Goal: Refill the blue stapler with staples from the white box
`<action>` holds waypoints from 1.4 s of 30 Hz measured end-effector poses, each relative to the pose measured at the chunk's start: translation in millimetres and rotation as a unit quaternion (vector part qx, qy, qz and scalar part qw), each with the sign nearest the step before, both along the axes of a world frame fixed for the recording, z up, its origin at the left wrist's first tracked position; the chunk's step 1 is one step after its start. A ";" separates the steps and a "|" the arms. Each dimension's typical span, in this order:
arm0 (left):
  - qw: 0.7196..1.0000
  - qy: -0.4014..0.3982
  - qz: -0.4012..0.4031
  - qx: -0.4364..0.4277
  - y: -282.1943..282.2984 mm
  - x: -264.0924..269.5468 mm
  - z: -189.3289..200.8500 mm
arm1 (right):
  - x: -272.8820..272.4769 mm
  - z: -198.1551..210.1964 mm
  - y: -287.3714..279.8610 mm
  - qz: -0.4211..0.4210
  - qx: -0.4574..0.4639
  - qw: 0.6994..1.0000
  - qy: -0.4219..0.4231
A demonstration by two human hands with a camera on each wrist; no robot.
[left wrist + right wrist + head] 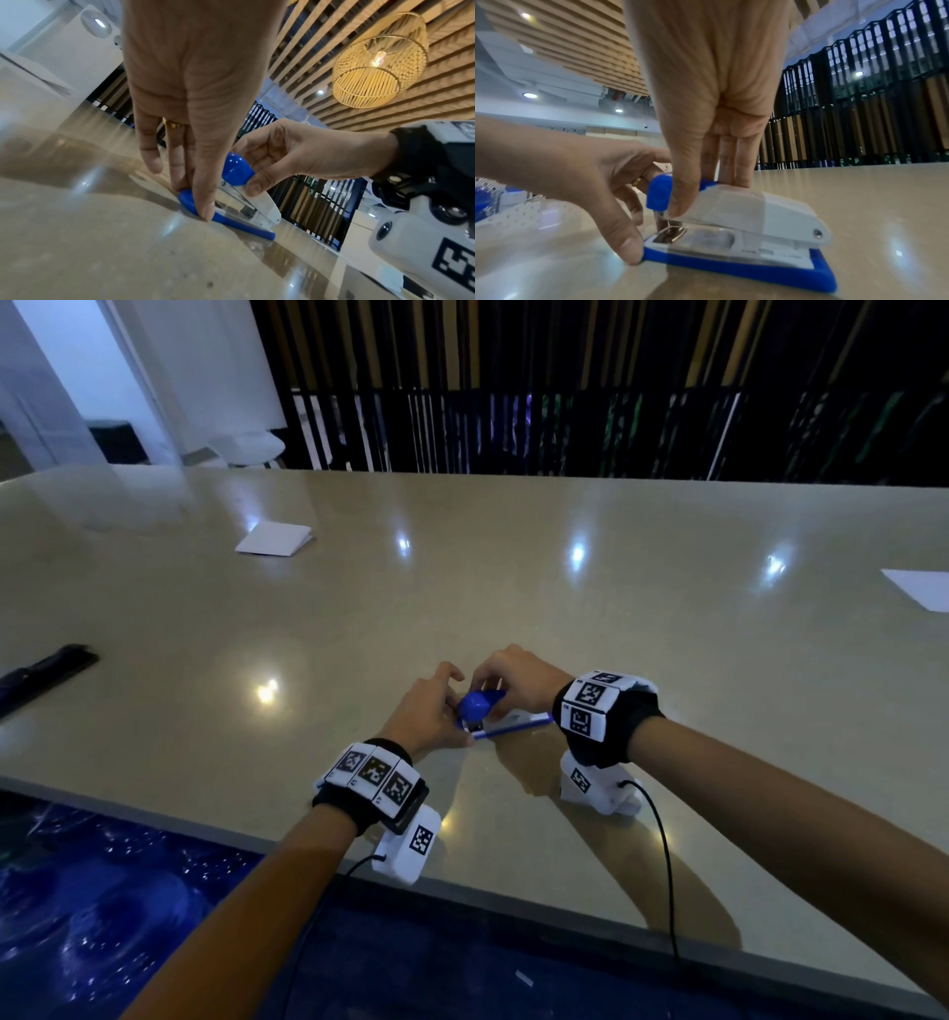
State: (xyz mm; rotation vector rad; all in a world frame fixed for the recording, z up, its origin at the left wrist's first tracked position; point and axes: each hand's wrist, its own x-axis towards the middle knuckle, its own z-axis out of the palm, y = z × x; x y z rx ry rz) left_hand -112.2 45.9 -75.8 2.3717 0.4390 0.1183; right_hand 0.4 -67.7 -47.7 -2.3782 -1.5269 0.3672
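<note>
The blue-and-white stapler point(480, 706) point(236, 172) point(757, 213) lies on the beige table point(667, 685), near its front edge. My left hand point(454, 711) point(192, 201) point(635, 233) pinches the front end of its blue base between thumb and fingers, against the table. My right hand point(488, 683) point(246, 168) point(703, 196) grips the top cover from above, thumb on one side and fingers on the other, just behind the blue tip. The cover sits low over the base. A flat white thing point(274, 539), box or folded paper, lies far off at the back left.
A black flat object point(46, 672) lies at the table's left edge. A white sheet point(919, 588) lies at the far right. The table's front edge point(462, 901) runs under my wrists, with blue floor below. A dark slatted screen stands behind the table.
</note>
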 end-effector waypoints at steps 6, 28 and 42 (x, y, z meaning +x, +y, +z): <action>0.998 0.018 0.000 0.052 -17.4 5.8 1.7 | 14.2 2.7 -27.0 -0.030 -0.010 1.000 0.002; 0.924 0.063 -0.318 0.200 -123.5 29.3 3.7 | 45.2 6.1 -100.8 -0.144 -0.004 0.990 0.016; 0.925 0.030 -0.328 0.188 -113.0 45.3 34.8 | 51.4 15.0 -104.6 -0.146 -0.046 0.988 0.030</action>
